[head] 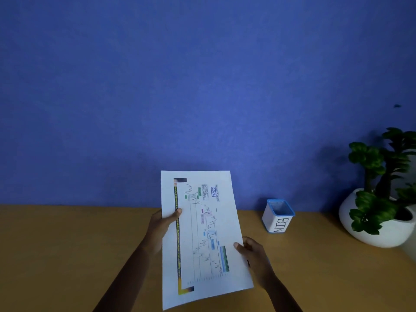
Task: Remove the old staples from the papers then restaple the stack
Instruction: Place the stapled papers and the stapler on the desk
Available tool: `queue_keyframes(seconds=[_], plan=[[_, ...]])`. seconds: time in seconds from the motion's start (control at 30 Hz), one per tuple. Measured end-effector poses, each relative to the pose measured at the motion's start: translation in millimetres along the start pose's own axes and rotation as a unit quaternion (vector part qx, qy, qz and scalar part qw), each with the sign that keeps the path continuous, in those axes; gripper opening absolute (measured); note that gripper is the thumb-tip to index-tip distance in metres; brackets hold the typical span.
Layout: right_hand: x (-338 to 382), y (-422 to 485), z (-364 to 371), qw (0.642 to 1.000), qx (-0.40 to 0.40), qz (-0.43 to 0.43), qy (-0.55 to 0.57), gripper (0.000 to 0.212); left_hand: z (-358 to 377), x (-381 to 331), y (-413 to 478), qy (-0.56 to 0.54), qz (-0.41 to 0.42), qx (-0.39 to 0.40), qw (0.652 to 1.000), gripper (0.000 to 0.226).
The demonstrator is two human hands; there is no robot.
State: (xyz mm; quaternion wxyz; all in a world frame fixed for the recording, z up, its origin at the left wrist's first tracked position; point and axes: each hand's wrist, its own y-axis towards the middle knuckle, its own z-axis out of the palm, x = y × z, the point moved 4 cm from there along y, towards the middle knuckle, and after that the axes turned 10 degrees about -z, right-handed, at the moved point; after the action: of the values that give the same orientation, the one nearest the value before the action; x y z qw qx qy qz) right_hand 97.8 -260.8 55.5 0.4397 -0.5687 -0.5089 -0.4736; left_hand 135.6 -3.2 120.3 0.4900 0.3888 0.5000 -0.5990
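I hold a stack of white papers [202, 235] upright above the wooden desk, its top sheet printed with a chart and turned sideways. My left hand [161, 228] grips the stack's left edge, thumb on the front and fingers hidden behind. At the right edge, lower down, my right hand [252, 253] pinches the sheets in the same way. No staple can be made out on the papers, and neither a stapler nor a staple remover is in view.
A small white container with a blue rim, marked BIN [279, 216], stands on the wooden desk [67, 244] to the right of the papers. Farther right sits a green plant in a round white pot [378, 212]. A blue wall rises behind.
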Motion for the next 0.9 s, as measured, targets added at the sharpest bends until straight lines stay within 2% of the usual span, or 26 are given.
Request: queue_keyframes(seconds=[0.07,0.17,0.27,0.4,0.47,0.6,0.9], plan=[[-2,1,2,0.999,-0.034,0.003,-0.027,0.011,-6,9,7,0.02,-0.018,-0.026,0.999,0.032],[-9,3,10,0.996,-0.056,0.014,-0.071,0.014,-18,28,15,0.099,-0.061,-0.113,0.987,0.034],[-18,7,20,0.994,-0.045,0.043,-0.094,0.01,-28,56,16,0.242,-0.137,-0.179,0.944,0.048],[-34,7,34,0.987,-0.039,0.096,-0.119,0.012,-34,95,2,0.339,-0.19,-0.183,0.903,0.048],[-40,7,39,0.983,-0.047,0.117,-0.137,0.023,-34,108,-5,0.363,-0.201,-0.19,0.89,0.044],[-41,8,44,0.974,-0.062,0.133,-0.172,0.032,-33,116,-10,0.364,-0.188,-0.211,0.888,0.045],[-36,22,48,0.969,-0.053,0.117,-0.21,0.033,-30,117,-2,0.41,-0.169,-0.188,0.876,0.047]])
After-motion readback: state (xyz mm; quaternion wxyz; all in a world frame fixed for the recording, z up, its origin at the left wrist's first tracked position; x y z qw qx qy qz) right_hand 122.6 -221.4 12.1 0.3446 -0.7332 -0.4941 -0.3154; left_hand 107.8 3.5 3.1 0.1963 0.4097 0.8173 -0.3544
